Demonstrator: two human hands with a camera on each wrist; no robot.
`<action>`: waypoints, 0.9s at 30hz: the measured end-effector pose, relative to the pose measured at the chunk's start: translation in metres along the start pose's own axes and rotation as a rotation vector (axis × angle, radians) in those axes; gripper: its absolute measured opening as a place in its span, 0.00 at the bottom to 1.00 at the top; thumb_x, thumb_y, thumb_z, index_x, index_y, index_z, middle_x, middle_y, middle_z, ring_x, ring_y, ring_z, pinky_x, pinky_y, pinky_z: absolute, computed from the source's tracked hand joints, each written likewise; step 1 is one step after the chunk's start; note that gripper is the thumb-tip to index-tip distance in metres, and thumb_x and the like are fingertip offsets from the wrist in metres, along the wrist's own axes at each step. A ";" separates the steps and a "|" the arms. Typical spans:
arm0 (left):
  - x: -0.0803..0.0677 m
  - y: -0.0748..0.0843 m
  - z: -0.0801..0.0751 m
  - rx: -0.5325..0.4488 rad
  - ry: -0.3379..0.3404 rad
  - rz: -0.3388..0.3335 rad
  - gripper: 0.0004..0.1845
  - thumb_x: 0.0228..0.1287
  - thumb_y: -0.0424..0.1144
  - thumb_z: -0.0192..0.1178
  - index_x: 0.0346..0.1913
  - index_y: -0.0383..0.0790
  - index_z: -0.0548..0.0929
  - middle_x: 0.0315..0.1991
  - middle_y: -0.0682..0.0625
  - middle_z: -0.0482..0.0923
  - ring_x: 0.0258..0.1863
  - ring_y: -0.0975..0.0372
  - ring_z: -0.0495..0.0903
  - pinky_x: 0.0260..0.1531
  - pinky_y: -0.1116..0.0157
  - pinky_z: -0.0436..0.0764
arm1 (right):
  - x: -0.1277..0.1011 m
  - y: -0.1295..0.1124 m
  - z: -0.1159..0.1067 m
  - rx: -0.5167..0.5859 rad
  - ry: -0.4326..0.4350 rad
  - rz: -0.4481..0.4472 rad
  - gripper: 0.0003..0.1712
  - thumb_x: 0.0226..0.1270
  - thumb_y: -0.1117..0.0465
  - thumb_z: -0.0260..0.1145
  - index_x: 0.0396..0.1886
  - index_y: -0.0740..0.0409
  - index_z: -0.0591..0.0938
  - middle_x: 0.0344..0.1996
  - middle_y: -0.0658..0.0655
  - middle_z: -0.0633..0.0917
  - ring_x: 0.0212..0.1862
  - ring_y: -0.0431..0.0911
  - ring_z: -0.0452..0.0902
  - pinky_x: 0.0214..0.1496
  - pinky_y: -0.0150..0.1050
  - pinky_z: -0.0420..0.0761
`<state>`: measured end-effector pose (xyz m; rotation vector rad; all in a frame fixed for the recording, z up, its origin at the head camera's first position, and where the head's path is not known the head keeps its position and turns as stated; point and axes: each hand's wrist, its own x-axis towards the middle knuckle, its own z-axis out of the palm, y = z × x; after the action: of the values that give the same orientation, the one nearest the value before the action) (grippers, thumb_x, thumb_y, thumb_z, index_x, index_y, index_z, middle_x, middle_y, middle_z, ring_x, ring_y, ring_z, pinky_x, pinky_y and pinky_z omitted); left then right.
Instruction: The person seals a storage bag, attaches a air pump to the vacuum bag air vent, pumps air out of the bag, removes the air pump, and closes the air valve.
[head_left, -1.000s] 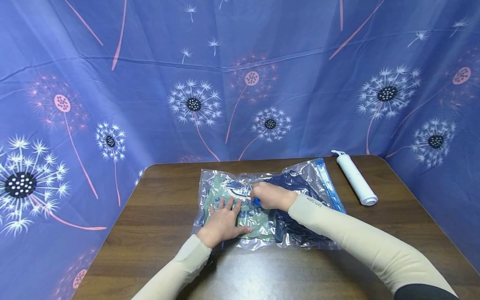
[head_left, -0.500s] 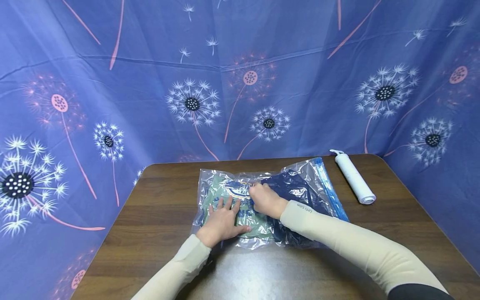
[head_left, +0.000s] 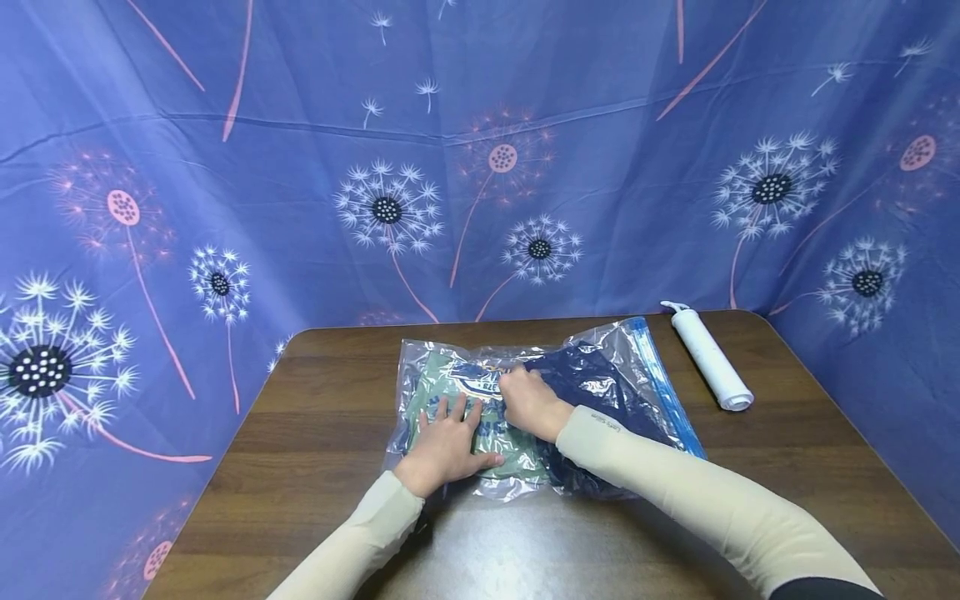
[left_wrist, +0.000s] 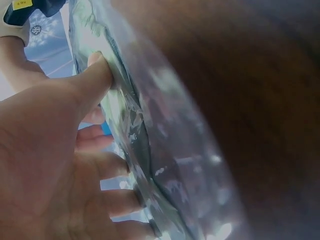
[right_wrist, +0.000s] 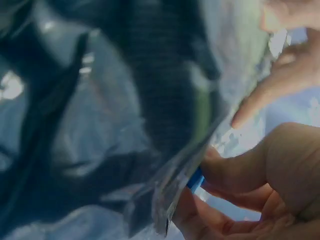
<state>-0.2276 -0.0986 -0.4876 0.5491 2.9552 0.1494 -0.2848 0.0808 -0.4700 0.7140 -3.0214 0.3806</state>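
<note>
A clear plastic vacuum storage bag lies flat on the table with folded green cloth and dark navy cloth inside. My left hand rests on its green half, fingers spread; the left wrist view shows the thumb and fingertips against the plastic. Near the bag's middle, my right hand pinches a small blue valve cap between thumb and fingers. That cap is mostly covered by the fingers, and the head view hides it behind the hand.
A white hand pump lies at the table's back right, beside the bag's blue zip strip. The brown wooden table backs onto a blue dandelion-print curtain.
My right hand has turned and shifted slightly left and toward me, and the blue cap has gone out of sight in the head view. My left hand stays put.
</note>
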 end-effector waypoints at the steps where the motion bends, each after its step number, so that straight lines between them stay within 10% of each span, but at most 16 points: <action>1: 0.000 0.000 0.000 -0.006 -0.005 -0.001 0.57 0.58 0.79 0.57 0.81 0.45 0.60 0.82 0.38 0.53 0.78 0.34 0.54 0.68 0.26 0.59 | 0.000 0.002 0.000 0.007 0.002 0.004 0.07 0.50 0.73 0.71 0.29 0.61 0.83 0.32 0.62 0.83 0.36 0.58 0.80 0.39 0.55 0.85; 7: -0.002 -0.001 0.000 -0.067 -0.005 -0.018 0.57 0.60 0.77 0.58 0.83 0.46 0.56 0.83 0.36 0.48 0.80 0.35 0.49 0.71 0.27 0.54 | -0.010 0.016 -0.006 0.105 0.023 -0.081 0.09 0.61 0.65 0.76 0.38 0.64 0.87 0.35 0.60 0.85 0.40 0.54 0.81 0.44 0.52 0.85; 12: -0.012 -0.008 0.000 -0.117 0.048 0.019 0.59 0.60 0.75 0.60 0.83 0.43 0.52 0.82 0.32 0.45 0.80 0.32 0.46 0.72 0.30 0.56 | -0.044 0.023 -0.014 0.197 -0.106 -0.126 0.21 0.71 0.57 0.71 0.60 0.61 0.83 0.62 0.68 0.78 0.62 0.61 0.77 0.62 0.56 0.81; 27: -0.068 -0.024 0.012 -0.054 0.114 0.022 0.45 0.66 0.64 0.64 0.76 0.37 0.68 0.77 0.26 0.57 0.76 0.30 0.57 0.68 0.31 0.65 | -0.154 0.063 -0.028 0.182 -0.239 0.177 0.50 0.67 0.44 0.72 0.80 0.60 0.62 0.77 0.78 0.56 0.74 0.83 0.48 0.65 0.84 0.53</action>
<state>-0.1714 -0.1452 -0.4945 0.5847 3.0448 0.2710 -0.1762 0.2091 -0.4682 0.5352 -3.3212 0.6242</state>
